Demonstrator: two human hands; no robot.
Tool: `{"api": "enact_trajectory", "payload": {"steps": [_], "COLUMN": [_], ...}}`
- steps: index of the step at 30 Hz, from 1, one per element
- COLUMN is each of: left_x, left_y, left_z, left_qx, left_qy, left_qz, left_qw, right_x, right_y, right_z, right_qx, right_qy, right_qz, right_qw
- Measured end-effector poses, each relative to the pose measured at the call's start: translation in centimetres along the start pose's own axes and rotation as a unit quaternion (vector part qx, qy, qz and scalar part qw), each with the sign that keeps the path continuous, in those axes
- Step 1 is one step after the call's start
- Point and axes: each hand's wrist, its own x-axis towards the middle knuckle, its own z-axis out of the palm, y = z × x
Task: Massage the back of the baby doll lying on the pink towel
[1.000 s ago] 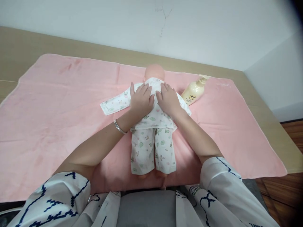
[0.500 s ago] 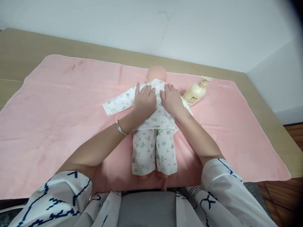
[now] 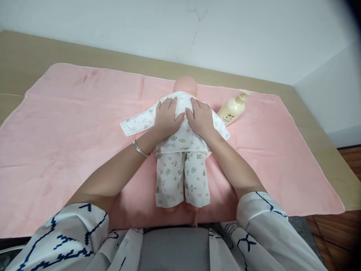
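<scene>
A baby doll in white printed pyjamas lies face down on a pink towel, its bald head pointing away from me. My left hand lies flat on the left side of its upper back, fingers stretched out. My right hand lies flat on the right side of the back, fingers also spread. Both palms press on the shirt and hold nothing. A silver bangle circles my left wrist. The doll's left sleeve stretches out sideways.
A cream pump bottle lies on the towel just right of the doll's shoulder. The towel covers a tan table set against a white wall. Wooden floor shows at the right. My patterned sleeves and a grey seat fill the bottom edge.
Both hands slid a little down the doll's back and then up again toward its shoulders. The doll and the bottle stayed put.
</scene>
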Motion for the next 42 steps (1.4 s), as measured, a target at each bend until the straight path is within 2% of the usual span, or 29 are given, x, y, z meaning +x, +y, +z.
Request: {"api": "enact_trajectory", "payload": {"steps": [7,10,16,20,23,26,28,30,33,35,39,42], "left_x": [-0.3,-0.8,-1.8,-1.1,0.0,0.5,0.1,-0.7,-1.7,-1.7,-1.0,-1.1], "left_y": [0.5,1.4,3.6,2.9,1.8,1.6,1.9,2.4,2.8,2.8,2.4,2.4], "left_z": [-0.4,-0.9,-1.2,-0.9,-0.8,-0.7,-0.6,-0.5,-0.3,-0.2,0.2,0.2], "left_qx": [0.008,0.028,0.046,0.017,-0.005,-0.01,0.002,0.012,0.011,0.004,-0.003,0.008], "left_qy": [0.021,0.024,0.052,0.058,0.009,-0.024,0.007,0.052,0.088,0.083,0.051,0.072], "left_qz": [0.011,0.013,-0.031,-0.042,-0.082,-0.115,-0.093,-0.041,0.022,0.012,-0.055,-0.026], "left_qw": [1.0,0.999,0.997,0.997,0.997,0.993,0.996,0.998,0.996,0.996,0.997,0.997], "right_x": [-0.9,-1.2,-2.6,-1.6,-0.2,0.2,-0.5,-1.6,-2.7,-2.3,0.0,-0.1], "right_y": [-0.8,-1.3,-3.2,-1.7,0.3,0.7,-0.3,-1.8,-3.2,-2.6,-0.1,-0.4], "right_z": [-0.4,-0.7,-1.7,-1.8,-1.4,-1.0,-0.9,-1.0,-1.5,-1.9,-1.9,-1.6], "right_qx": [-0.021,-0.043,-0.083,-0.036,0.01,0.02,0.003,-0.018,-0.045,-0.039,0.021,0.016], "right_qy": [0.026,0.035,0.016,0.0,-0.035,-0.057,-0.051,-0.043,-0.037,-0.043,-0.083,-0.088], "right_qz": [0.013,0.022,0.003,-0.005,-0.01,-0.003,0.017,0.028,0.008,-0.011,-0.026,0.0], "right_qw": [0.999,0.998,0.996,0.999,0.999,0.998,0.999,0.999,0.998,0.998,0.996,0.996]}}
